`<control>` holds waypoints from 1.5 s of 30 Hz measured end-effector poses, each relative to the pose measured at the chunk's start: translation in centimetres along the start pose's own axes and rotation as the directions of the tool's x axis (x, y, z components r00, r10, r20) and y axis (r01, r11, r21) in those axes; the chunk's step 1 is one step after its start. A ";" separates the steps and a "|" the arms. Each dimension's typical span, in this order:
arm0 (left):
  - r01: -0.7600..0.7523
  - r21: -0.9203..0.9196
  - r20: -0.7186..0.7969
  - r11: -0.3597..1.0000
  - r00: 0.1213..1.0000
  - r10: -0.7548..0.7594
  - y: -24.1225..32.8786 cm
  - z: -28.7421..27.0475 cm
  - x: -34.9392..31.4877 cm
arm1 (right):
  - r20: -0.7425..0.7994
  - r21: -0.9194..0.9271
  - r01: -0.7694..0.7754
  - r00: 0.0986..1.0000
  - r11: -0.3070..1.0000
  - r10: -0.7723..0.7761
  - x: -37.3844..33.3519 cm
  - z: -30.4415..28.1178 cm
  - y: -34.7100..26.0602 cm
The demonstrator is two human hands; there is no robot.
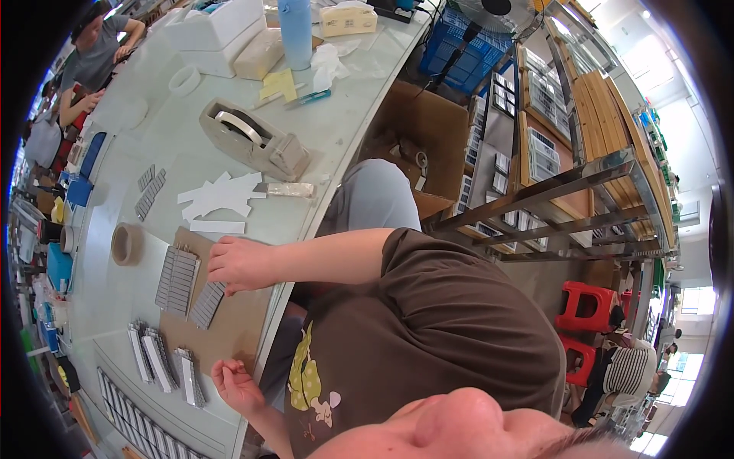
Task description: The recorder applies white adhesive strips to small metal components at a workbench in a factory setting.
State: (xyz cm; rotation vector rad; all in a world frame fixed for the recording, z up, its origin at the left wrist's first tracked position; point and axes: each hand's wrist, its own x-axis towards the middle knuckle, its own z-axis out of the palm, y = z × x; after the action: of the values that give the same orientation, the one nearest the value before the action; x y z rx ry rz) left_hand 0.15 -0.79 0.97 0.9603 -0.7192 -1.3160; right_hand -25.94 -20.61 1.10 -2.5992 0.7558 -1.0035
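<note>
Two flat grey ribbed strip packs lie on a brown cardboard sheet (241,325) at the near edge of the counter (153,115): a wider pack (177,281) and a narrower pack (208,304), tilted and just beside it. Past the sheet's lower edge stand three bundles (160,359) of the same grey-and-white strips, side by side. Two more short grey strips (151,191) lie further up the counter, and a long row of pieces (130,413) runs along the far lower edge, too small to count.

The right hand (241,264) reaches across from the brown sleeve, forearm level and palm down. Its fingers are bent and the fingertips rest on the upper end of the narrower pack. It presses on the pack rather than clasping it.

The left hand (237,386) sits lower at the counter's edge, wrist bent back and fingers loosely curled. It is near the closest bundle but apart from it. I cannot tell whether it pinches anything.

There is one loose pile of white paper slips (222,195) above the sheet, and one beige tape dispenser (252,139) beyond it. One tape roll (126,243) lies left of the packs, and one blue bottle (294,30) stands at the far end. Another person (95,53) sits at the far left corner.
</note>
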 end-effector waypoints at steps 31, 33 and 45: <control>0.091 -0.083 -0.079 0.992 0.992 -0.097 -0.6 1.5 -0.6 | 0.011 -0.018 0.027 1.000 0.999 -0.027 1.4 -1.8 -1.5; 0.088 -0.086 -0.066 0.992 0.993 -0.094 -0.6 1.4 -0.6 | 0.011 -0.015 0.030 1.000 0.999 -0.030 1.7 -1.9 -1.6; 0.120 0.152 -0.087 0.981 0.990 -0.107 -0.5 2.2 -0.6 | 0.034 -0.074 -0.071 0.997 0.995 0.074 -3.5 -4.5 -2.0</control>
State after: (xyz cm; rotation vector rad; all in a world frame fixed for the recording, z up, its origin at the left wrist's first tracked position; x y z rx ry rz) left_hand -2.08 -0.56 1.51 1.1885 -0.7237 -1.3272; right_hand -30.43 -17.19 3.28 -2.6228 0.8872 -0.9220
